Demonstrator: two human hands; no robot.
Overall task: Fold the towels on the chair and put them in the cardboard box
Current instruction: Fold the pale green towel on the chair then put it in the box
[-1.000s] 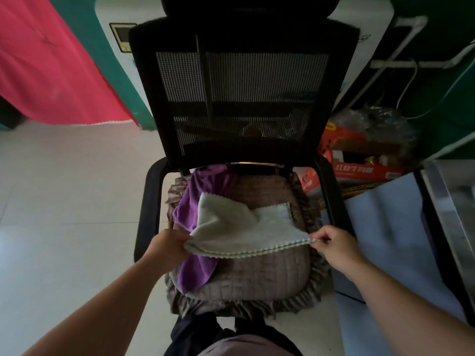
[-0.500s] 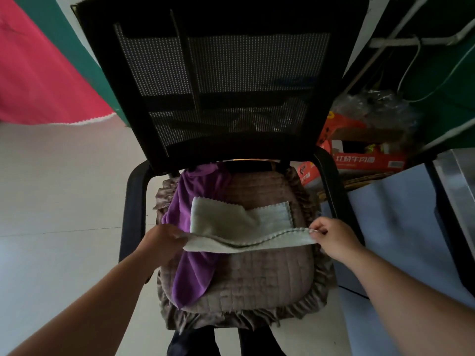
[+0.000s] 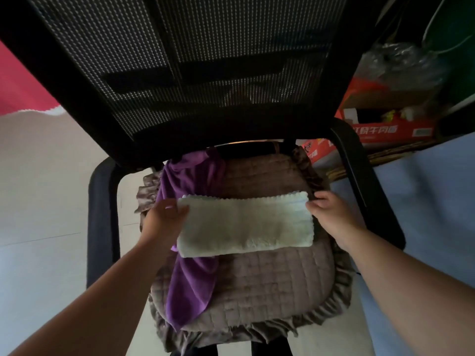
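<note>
Nearest you, the quilted brown seat cushion (image 3: pixel 259 286) with its ruffled edge fills the 6 o'clock part of the view, covering the seat of the black chair (image 3: pixel 102 222). A purple towel (image 3: pixel 192 286) lies along the cushion's 9 o'clock side, running from the near edge up toward the backrest, unfolded and rumpled

Just beyond the cushion's middle, the white towel (image 3: pixel 246 224) lies as a flat band folded lengthwise, its long sides running from 9 to 3 o'clock, and its 9 o'clock end overlaps the purple towel. Your left hand (image 3: pixel 162 222) is at that 9 o'clock end, fingers loosely curled, with the thumb resting on top of the towel's corner; whether the fingers below pinch the cloth you cannot tell. Your right hand (image 3: pixel 331 214) is at the 3 o'clock end, fingers bent and touching the towel's short edge, with the hand narrow rather than spread; the grip itself is hidden by the knuckles

Farther away, at 12 o'clock, the chair's black mesh backrest (image 3: pixel 205 62) towers over the seat. Past the chair's arm, at 2 o'clock, an open red cardboard box (image 3: pixel 385 124) sits on the floor, with a crumpled clear plastic bag (image 3: pixel 401 65) behind it. A pale blue surface (image 3: pixel 424 201) spreads at 3 o'clock, and a pink cloth (image 3: pixel 20 91) hangs at 10 o'clock over the light tiled floor (image 3: pixel 46 196)
</note>
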